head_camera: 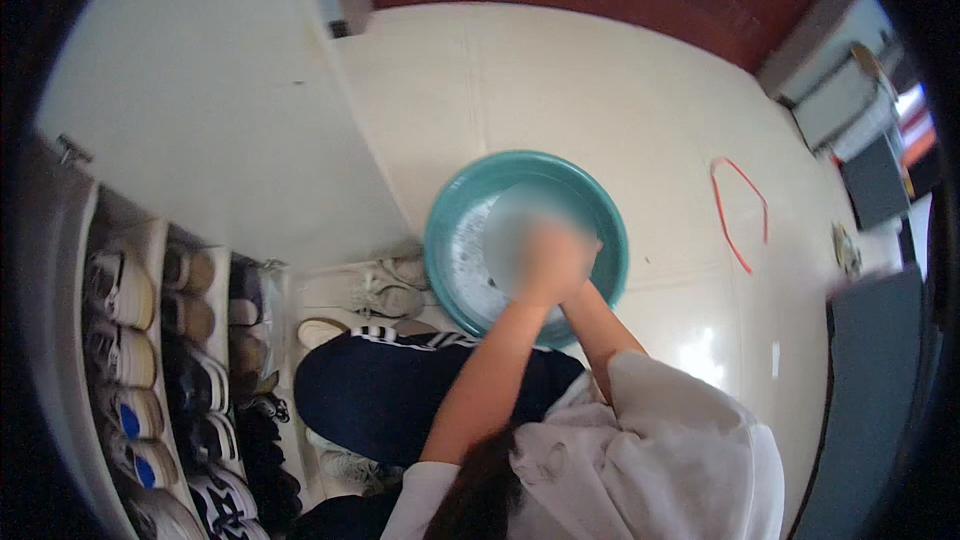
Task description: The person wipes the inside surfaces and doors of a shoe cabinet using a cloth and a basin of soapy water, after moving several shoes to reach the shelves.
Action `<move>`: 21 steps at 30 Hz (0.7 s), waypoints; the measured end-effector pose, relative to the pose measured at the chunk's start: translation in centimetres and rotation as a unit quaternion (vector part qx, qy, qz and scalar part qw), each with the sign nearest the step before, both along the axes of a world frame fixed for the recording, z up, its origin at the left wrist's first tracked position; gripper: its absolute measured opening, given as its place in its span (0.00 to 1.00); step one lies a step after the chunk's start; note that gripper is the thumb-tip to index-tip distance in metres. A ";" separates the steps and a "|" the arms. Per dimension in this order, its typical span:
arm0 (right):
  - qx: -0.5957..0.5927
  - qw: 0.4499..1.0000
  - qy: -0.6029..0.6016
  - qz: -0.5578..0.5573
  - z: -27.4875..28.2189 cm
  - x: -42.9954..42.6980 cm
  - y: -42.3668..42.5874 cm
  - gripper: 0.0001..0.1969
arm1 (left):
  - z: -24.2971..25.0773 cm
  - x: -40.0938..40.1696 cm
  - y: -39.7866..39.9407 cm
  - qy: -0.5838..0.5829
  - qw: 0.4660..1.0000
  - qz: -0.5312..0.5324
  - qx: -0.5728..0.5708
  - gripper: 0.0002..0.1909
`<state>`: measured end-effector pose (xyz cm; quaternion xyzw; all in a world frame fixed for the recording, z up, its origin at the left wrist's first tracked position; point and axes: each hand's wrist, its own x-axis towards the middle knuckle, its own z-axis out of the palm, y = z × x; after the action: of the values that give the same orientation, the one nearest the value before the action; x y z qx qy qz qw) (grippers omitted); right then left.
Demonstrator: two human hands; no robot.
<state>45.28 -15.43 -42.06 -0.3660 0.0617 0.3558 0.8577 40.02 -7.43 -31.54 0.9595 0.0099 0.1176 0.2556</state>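
A round green basin (441, 270) rests on the tiled floor in front of my knees. Foamy water (469, 247) shows in its left part. My forearms come together over the basin, with my left hand (551, 262) overlapping my right hand (586, 255). A blurred patch covers much of both hands and the middle of the basin. Whether anything is between my fingers cannot be made out.
An open shoe cabinet (157, 292) holds several rows of shoes at left, with its white door (217, 112) swung out. Sneakers (394, 292) stand beside the basin. A red strip (721, 217) lies on the floor at right, near a dark grey mat-like surface (870, 382).
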 end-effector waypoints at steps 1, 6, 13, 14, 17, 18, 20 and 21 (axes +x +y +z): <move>-0.014 1.000 -0.014 0.003 -0.5 0.4 -0.4 0.22 | -0.1 -0.1 -0.5 0.028 0.999 -0.001 -0.032 0.11; -0.111 0.980 -0.157 0.043 -0.7 3.6 -2.9 0.23 | -3.4 -0.4 -2.2 0.018 0.944 0.142 -0.298 0.52; 0.014 0.993 0.016 0.115 3.1 0.8 0.2 0.24 | -3.0 -4.4 2.1 0.055 0.749 0.171 -0.637 0.42; -0.040 0.989 -0.040 0.136 5.0 -1.5 1.4 0.24 | -3.3 -5.1 2.8 -0.005 0.800 0.203 -0.565 0.42; -0.094 0.972 -0.127 0.174 5.7 -4.3 2.2 0.27 | -3.0 -7.4 3.8 -0.059 0.864 0.227 -0.446 0.39; -0.084 0.966 -0.147 0.195 6.7 -5.5 2.8 0.27 | -2.6 -8.2 4.3 -0.069 0.881 0.221 -0.412 0.38; -0.072 0.964 -0.145 0.211 7.0 -6.4 3.6 0.26 | -1.0 -9.4 5.1 -0.086 0.895 0.210 -0.384 0.37; -0.068 0.963 -0.149 0.213 6.7 -6.5 4.4 0.26 | 0.2 -10.1 5.7 -0.099 0.908 0.195 -0.358 0.37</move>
<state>38.79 -11.00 -35.33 -0.4767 -0.1227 0.4667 0.7347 29.97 -1.75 -31.32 0.7658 0.2131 0.2485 0.5535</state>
